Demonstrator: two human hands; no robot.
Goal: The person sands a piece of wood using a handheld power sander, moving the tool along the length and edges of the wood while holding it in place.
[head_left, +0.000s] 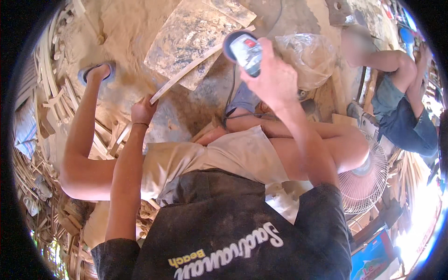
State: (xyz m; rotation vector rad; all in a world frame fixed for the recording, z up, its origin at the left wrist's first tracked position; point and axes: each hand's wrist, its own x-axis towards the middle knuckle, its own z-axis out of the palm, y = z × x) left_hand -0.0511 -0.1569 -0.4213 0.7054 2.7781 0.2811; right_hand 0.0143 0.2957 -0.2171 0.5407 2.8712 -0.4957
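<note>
My left hand [143, 111] is closed around the near end of a long, slightly curved wooden strip [184, 72]. From there the strip slants up and to the right, over a flat, stained board [163, 51] on the ground. My right hand [276, 79] grips a handheld power sander [248, 56] with a round, dark head. That head overlaps the far part of the strip; whether the two touch, I cannot tell. A dark cable [229, 97] runs below the sander toward my folded leg.
A clear plastic bag [308, 58] lies right of the sander. Beside my right knee stands a round fan [366, 182]. Another person [396, 88] sits at the far right. Wood strips and offcuts [58, 105] are piled on the left, near my sandalled foot [98, 72].
</note>
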